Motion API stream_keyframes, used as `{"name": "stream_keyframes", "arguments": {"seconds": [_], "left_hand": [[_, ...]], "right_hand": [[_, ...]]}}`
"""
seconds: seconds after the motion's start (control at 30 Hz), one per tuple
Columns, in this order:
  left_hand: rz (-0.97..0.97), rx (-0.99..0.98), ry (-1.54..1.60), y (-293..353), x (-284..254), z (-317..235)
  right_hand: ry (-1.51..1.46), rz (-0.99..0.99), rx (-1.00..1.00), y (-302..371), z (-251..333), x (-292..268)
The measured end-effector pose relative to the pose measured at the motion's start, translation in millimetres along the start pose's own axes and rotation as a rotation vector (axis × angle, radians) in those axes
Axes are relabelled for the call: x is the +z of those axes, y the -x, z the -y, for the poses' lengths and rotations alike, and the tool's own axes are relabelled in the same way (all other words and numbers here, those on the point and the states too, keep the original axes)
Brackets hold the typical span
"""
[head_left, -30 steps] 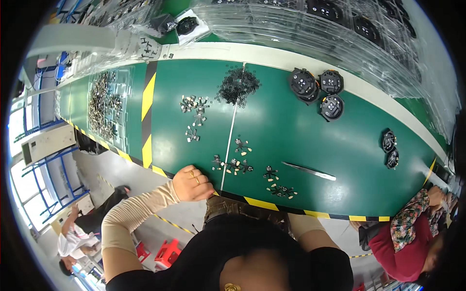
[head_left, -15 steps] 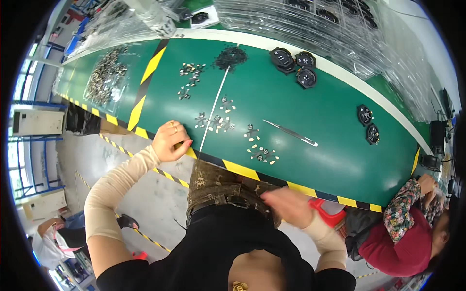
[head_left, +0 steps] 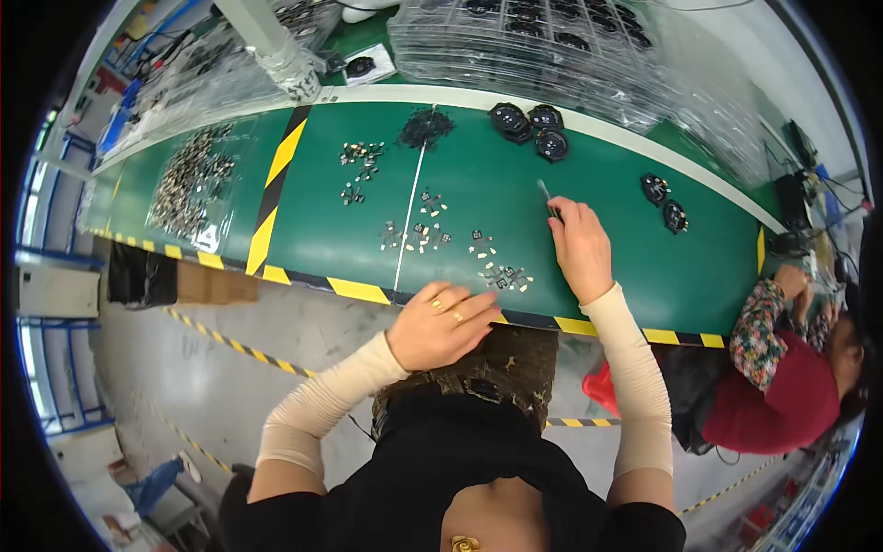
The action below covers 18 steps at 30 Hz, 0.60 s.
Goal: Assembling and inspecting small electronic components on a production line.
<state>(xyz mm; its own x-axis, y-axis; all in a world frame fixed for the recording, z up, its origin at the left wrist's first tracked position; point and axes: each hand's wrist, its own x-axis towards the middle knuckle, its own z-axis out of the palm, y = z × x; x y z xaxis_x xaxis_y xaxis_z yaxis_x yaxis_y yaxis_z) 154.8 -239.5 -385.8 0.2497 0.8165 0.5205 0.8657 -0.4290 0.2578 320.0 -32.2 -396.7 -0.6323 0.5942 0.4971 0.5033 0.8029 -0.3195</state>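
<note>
A thin pair of tweezers (head_left: 546,197) lies on the green worktable (head_left: 607,202), its near end pinched in the fingers of the right hand (head_left: 578,247), which rests on the tabletop. Just left of that hand, small metal parts (head_left: 504,274) are scattered in loose clusters. The left hand (head_left: 440,324) rests at the table's near striped edge, fingers loosely spread and holding nothing, touching the edge close to those parts. Farther back sit three round black housings (head_left: 532,122) and a dark pile of tiny pieces (head_left: 425,125). A seated co-worker (head_left: 791,377) works at the far right.
</note>
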Motion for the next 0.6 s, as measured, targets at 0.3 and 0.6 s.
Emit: {"name": "stream_keyframes", "arguments": {"seconds": [0.3,0.6], "left_hand": [[-0.004,-0.105,0.017,-26.6,31.6,28.8],[0.026,-0.024,0.149,-36.5,31.4,26.9]], "right_hand": [[-1.577,-0.161,0.873,22.8,-1.5,-8.6],[-1.444,-0.247,0.716,39.8,6.9,-5.4]]}}
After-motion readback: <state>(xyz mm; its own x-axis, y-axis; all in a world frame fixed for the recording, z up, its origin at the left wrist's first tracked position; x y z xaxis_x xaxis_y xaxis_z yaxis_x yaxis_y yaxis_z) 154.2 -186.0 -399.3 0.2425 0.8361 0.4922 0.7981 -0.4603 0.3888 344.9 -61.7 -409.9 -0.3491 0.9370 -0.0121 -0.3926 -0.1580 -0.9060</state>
